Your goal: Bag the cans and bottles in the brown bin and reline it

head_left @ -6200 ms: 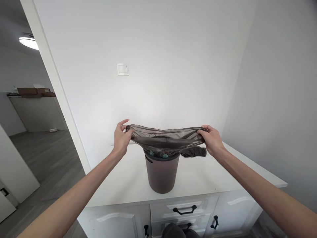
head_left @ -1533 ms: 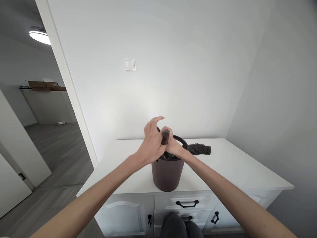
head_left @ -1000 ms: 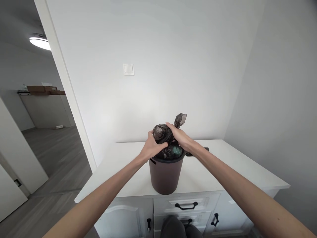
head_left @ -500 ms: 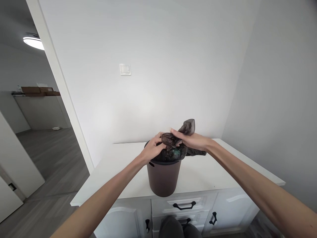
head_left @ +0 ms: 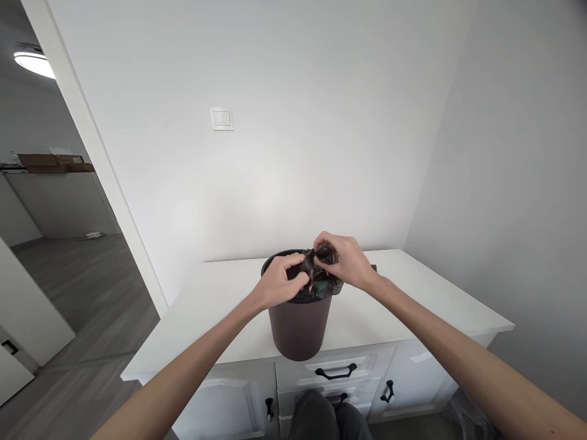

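Observation:
A brown trash can (head_left: 300, 330) with a dark rim stands on the white cabinet top. A black, see-through garbage bag (head_left: 324, 288) bulges at its mouth, with something greenish showing through the film. My left hand (head_left: 282, 281) pinches the bag's gathered plastic between thumb and fingers, above the near-left rim. Just right of it, my right hand (head_left: 343, 260) is closed on another bunched part of the same bag. The two grips are close together over the can. Behind my right wrist a bit of dark plastic pokes out.
The white cabinet (head_left: 238, 400) has drawers and doors with black handles; my knees (head_left: 314, 415) are against its front. A light switch (head_left: 222, 119) is on the wall behind. To the left a doorway opens to a room with cardboard boxes (head_left: 41, 162).
The upright flap of the bag has been pulled down and bunched between my fingers. My right hand has turned and shifted left, nearer my left hand. The view has shifted slightly.

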The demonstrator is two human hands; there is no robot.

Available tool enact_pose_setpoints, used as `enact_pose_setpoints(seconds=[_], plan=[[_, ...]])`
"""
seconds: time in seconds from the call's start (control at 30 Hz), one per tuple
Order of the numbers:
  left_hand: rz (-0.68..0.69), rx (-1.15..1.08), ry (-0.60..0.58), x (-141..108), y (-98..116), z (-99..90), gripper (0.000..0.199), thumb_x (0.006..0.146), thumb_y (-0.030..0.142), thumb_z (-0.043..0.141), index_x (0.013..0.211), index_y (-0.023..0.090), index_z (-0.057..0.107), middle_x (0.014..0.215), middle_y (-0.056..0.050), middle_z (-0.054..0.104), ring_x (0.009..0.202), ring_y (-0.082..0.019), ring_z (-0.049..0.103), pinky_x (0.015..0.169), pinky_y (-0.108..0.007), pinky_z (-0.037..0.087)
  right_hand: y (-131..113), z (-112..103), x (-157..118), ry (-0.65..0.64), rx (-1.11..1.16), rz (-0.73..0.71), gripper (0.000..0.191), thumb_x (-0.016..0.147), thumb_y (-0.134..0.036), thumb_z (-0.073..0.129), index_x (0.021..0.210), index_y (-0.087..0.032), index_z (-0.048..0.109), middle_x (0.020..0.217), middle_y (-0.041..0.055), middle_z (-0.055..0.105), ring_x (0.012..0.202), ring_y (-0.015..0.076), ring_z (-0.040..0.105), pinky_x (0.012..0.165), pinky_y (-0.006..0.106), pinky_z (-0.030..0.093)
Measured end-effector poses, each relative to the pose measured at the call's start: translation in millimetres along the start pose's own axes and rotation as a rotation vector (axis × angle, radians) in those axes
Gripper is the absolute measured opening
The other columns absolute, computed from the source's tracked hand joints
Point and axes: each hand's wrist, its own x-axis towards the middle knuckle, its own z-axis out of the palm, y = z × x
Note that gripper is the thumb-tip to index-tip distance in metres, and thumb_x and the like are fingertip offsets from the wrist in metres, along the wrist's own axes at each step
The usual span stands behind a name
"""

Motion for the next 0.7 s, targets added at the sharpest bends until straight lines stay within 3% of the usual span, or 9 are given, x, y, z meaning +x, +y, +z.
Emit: enact_pose_setpoints(seconds=[0.13,0.23,0.33,0.53,0.7], plan=[[0.007,0.131,-0.021,-2.3,1.7,1.6,0.022,0.089,0.037,0.061,0.073,0.022,0.06,0.075,0.0,0.061,0.075,-0.019,0.054,0.073,-0.032,0.043,0.6,12.7,0.8,0.187,-0.154,-0.113,0.009,0.087,-0.017,0.055,0.084,-0.025,0.058,0.08,-0.0007,0.068,0.067,0.0159,0.057,0.063,0.027,0.038],[-0.155,-0.02,0.067,2.1,-0.1,0.6,0.041,0.096,0.059,0.052,0.085,0.022,0.067,0.088,-0.002,0.068,0.087,-0.022,0.06,0.081,-0.033,0.046,1.2,19.6,4.1,0.32,-0.237,-0.225,0.012,0.091,-0.017,0.054,0.083,-0.024,0.059,0.078,-0.0016,0.067,0.062,0.0132,0.055,0.059,0.025,0.034],[-0.283,-0.205,0.164,9.2,-1.0,0.4,0.053,0.093,0.07,0.053,0.084,0.021,0.07,0.091,-0.004,0.072,0.094,-0.025,0.062,0.085,-0.035,0.047,0.9,25.4,8.4,0.38,-0.339,-0.295,0.013,0.094,-0.017,0.056,0.083,-0.023,0.06,0.076,-0.002,0.063,0.059,0.0114,0.05,0.057,0.025,0.031],[-0.447,-0.586,0.216,18.7,-0.3,2.1,0.051,0.079,0.069,0.075,0.088,0.019,0.076,0.092,-0.006,0.075,0.091,-0.022,0.064,0.08,-0.032,0.047,1.8,32.1,15.7,0.445,-0.43,-0.322,0.014,0.097,-0.02,0.057,0.084,-0.022,0.063,0.079,0.0001,0.055,0.065,0.0126,0.048,0.058,0.025,0.031],[-0.475,-0.642,0.31,22.8,-4.3,3.2,0.043,0.076,0.06,0.083,0.088,0.02,0.078,0.093,-0.006,0.076,0.087,-0.019,0.066,0.076,-0.029,0.047,5.9,34.4,15.3,0.386,-0.416,-0.349,0.008,0.096,-0.016,0.057,0.091,-0.022,0.062,0.093,0.0027,0.061,0.071,0.0125,0.051,0.06,0.025,0.032]])
